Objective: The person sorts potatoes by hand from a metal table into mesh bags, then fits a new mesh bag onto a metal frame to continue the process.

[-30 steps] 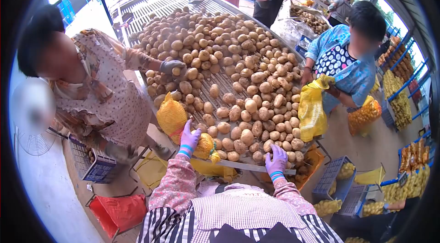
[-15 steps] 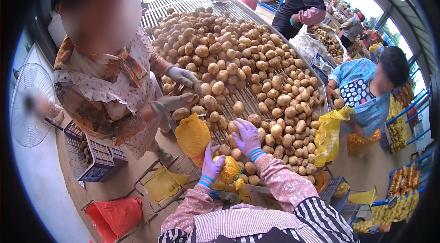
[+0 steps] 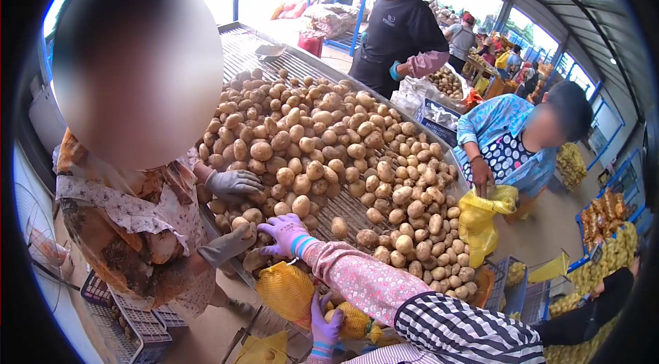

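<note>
Potatoes [image 3: 261, 151] cover a slatted table [image 3: 240, 48].
The left hand [image 3: 325, 323] clasps a small mesh bag [image 3: 354, 323]; the right hand [image 3: 283, 235] spreads open over the near left edge, beside a co-worker's glove [image 3: 230, 246].

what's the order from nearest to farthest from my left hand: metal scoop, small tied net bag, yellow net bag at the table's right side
From the left hand:
1. small tied net bag, right beside it
2. yellow net bag, by the table's right edge
3. metal scoop, at the table's far end
</note>
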The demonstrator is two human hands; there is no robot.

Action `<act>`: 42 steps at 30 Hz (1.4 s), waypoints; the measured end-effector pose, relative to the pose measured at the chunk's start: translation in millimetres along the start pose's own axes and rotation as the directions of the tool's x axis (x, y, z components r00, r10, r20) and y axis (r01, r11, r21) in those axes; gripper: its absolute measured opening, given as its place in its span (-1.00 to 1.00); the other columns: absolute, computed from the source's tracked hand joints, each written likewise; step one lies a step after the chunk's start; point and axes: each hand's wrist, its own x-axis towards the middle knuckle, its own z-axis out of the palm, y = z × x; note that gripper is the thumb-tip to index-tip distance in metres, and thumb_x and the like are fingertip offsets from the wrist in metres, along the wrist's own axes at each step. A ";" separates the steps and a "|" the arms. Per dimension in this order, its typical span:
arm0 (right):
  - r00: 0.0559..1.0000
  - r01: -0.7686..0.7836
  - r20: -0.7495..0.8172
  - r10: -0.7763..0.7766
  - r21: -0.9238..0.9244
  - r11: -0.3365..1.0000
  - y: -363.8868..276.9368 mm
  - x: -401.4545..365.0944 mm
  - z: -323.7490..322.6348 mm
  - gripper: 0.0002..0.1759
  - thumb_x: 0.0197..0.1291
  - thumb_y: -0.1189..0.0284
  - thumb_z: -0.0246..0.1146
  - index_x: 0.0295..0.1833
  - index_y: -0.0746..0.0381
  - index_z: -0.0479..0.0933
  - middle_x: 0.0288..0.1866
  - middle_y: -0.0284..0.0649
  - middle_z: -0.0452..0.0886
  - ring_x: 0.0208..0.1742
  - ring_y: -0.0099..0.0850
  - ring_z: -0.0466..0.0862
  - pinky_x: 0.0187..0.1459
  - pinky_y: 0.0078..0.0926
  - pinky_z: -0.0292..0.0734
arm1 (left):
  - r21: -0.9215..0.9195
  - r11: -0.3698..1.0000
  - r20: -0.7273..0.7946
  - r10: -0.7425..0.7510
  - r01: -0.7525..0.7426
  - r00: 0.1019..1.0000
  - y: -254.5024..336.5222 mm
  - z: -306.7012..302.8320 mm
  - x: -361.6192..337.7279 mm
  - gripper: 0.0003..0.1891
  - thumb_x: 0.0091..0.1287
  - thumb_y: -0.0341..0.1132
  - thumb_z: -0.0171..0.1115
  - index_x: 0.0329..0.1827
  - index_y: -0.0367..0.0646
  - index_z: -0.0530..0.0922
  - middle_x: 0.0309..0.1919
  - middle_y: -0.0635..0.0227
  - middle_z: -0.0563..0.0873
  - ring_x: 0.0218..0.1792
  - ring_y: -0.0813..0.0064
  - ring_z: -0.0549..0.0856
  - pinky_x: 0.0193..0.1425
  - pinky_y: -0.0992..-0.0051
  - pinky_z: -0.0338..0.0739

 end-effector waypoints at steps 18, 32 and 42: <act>0.980 0.091 -0.172 -0.104 -0.082 0.992 82.4 -150.0 17.3 -0.46 0.20 0.03 0.42 0.25 -0.05 0.58 0.34 -0.23 0.57 0.50 -0.10 0.44 0.50 0.07 0.23 | -0.038 0.999 0.022 -0.028 0.029 0.999 8.3 -1.8 6.3 -0.08 0.38 -0.27 0.39 0.72 -0.30 0.06 0.52 -0.07 0.45 0.45 0.29 0.53 0.37 0.45 0.58; 0.814 -0.531 -0.371 0.446 -0.166 0.831 181.7 -308.0 24.4 -0.60 0.28 0.34 0.33 0.23 0.04 0.63 0.54 -0.19 0.44 0.51 -0.09 0.42 0.51 0.02 0.28 | -0.118 0.957 0.073 -0.256 0.263 0.964 42.7 8.1 21.2 -0.14 0.43 -0.33 0.35 0.72 -0.21 0.08 0.47 0.06 0.50 0.10 0.41 0.71 0.14 0.46 0.73; 0.841 -0.344 -0.318 0.439 0.313 0.885 128.0 -111.4 32.0 -0.39 0.35 0.23 0.36 0.46 0.14 0.47 0.54 -0.01 0.44 0.50 0.04 0.46 0.53 -0.09 0.38 | -0.146 0.951 0.016 -0.274 0.273 0.962 53.1 19.3 24.2 -0.20 0.44 -0.40 0.29 0.69 -0.30 0.10 0.41 0.04 0.54 0.09 0.35 0.73 0.14 0.42 0.75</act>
